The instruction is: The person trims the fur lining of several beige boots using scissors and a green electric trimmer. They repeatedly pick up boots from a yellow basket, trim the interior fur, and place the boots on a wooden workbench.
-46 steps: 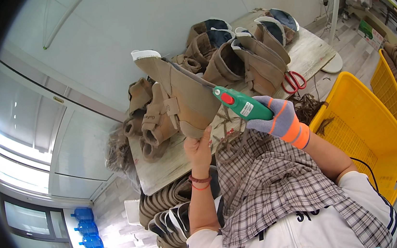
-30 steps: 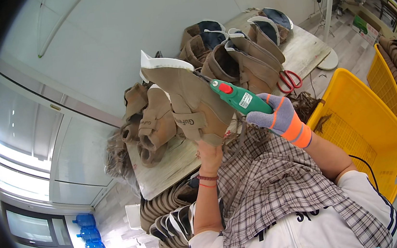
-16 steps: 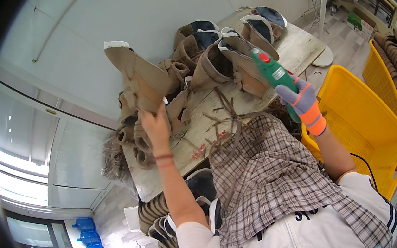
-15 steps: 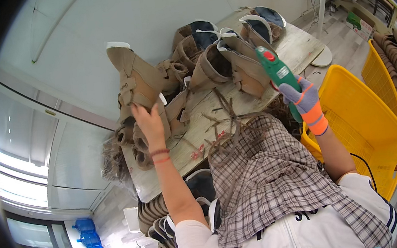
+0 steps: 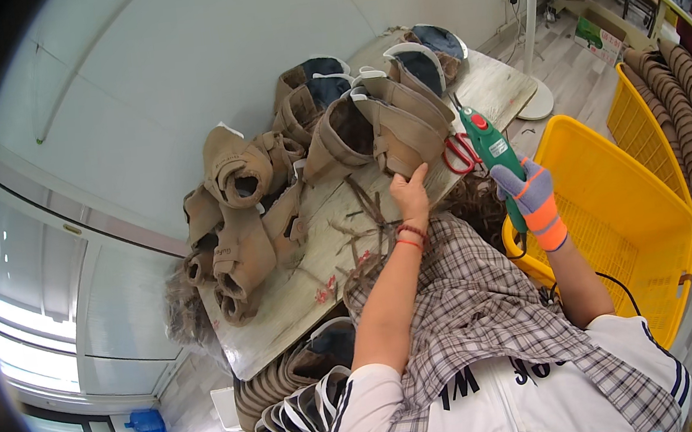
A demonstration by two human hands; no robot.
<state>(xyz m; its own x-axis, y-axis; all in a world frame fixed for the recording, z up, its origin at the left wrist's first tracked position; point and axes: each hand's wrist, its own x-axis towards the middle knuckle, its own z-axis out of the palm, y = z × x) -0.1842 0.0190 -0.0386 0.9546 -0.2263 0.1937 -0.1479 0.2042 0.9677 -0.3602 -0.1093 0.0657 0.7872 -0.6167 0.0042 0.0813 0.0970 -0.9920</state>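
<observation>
My bare left hand (image 5: 411,196) has its thumb and fingers closed on the near end of a brown boot upper (image 5: 407,135) that stands on the worktable (image 5: 327,256). My right hand (image 5: 532,196), in a grey and orange glove, grips a green corded hand tool (image 5: 485,138) with a red button and thin dark prongs at its tip. Beside the tool lie scissors with red handles (image 5: 462,154), their blades hidden. Brown strip scraps (image 5: 368,205) are strewn over the table near my left wrist. More brown boot uppers (image 5: 240,248) are heaped at the table's left end.
To my right stands a yellow basket (image 5: 630,228), with another yellow basket (image 5: 636,122) of stacked brown pieces behind it. Stacked uppers (image 5: 283,379) sit under the table's near edge. A fan (image 5: 533,28) stands beyond its far end.
My left hand has let go of the boot upper at the left, which now lies on the heap, and moved right to another upper. The tool stays in my right hand.
</observation>
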